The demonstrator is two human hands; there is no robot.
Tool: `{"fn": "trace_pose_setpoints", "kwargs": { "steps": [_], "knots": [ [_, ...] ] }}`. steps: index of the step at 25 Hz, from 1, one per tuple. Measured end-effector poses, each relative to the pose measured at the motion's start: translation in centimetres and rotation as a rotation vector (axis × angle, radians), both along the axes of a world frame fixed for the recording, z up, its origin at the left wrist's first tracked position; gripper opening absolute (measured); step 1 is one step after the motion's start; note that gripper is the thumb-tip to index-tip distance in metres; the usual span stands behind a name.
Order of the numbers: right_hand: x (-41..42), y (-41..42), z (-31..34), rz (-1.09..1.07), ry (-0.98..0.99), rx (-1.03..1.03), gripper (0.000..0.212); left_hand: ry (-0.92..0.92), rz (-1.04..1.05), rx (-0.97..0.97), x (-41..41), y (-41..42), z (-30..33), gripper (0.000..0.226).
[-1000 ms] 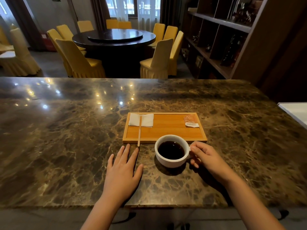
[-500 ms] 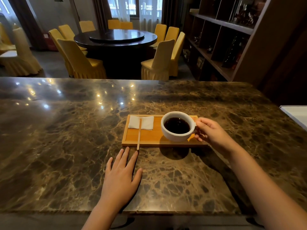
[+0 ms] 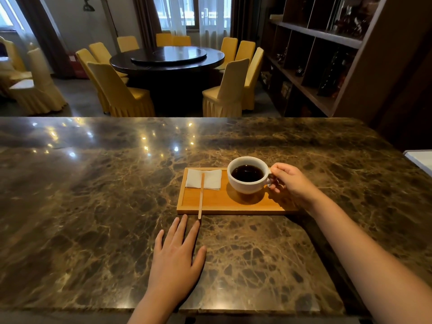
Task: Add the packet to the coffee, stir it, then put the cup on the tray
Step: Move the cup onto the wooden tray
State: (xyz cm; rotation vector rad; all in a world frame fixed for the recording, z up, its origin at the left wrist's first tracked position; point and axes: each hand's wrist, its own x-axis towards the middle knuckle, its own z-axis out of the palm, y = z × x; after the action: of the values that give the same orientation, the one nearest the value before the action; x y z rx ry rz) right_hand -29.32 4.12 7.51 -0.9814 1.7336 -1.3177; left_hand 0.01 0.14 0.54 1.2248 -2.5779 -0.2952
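A white cup (image 3: 245,185) of dark coffee is over the right half of the wooden tray (image 3: 217,203), casting a shadow just below it; I cannot tell whether it touches the tray. My right hand (image 3: 291,183) pinches its handle. A folded white napkin (image 3: 211,180) lies at the tray's far left, and a wooden stir stick (image 3: 201,195) rests across it, its near end poking over the tray's front edge. My left hand (image 3: 177,253) lies flat and open on the marble counter (image 3: 93,206), fingertips close to the stick's end. The packet is hidden.
The counter's near edge runs just below my left wrist. A white surface (image 3: 420,160) pokes in at the right edge. Beyond the counter stand a round dark table (image 3: 167,58) with yellow chairs and a dark shelf unit (image 3: 327,54) on the right.
My right hand lifted the cup from the counter in front of the tray and carried it over the tray's right half. The left hand stayed flat in place.
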Motion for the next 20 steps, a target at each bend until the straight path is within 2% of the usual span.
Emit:
{"fn": "trace_pose_setpoints", "kwargs": {
  "steps": [6,14,20],
  "knots": [
    [-0.2,-0.1,-0.5,0.013,-0.039,0.052,0.029,-0.005,0.011,0.010,-0.1,-0.1,-0.1,0.069],
    [0.9,-1.0,-0.5,-0.130,0.219,0.095,0.027,-0.043,0.007,0.019,-0.1,-0.1,0.2,0.070],
    [1.3,-1.3,-0.5,-0.178,0.191,0.108,0.024,-0.026,-0.006,0.032,-0.1,-0.1,0.3,0.069]
  ]
}}
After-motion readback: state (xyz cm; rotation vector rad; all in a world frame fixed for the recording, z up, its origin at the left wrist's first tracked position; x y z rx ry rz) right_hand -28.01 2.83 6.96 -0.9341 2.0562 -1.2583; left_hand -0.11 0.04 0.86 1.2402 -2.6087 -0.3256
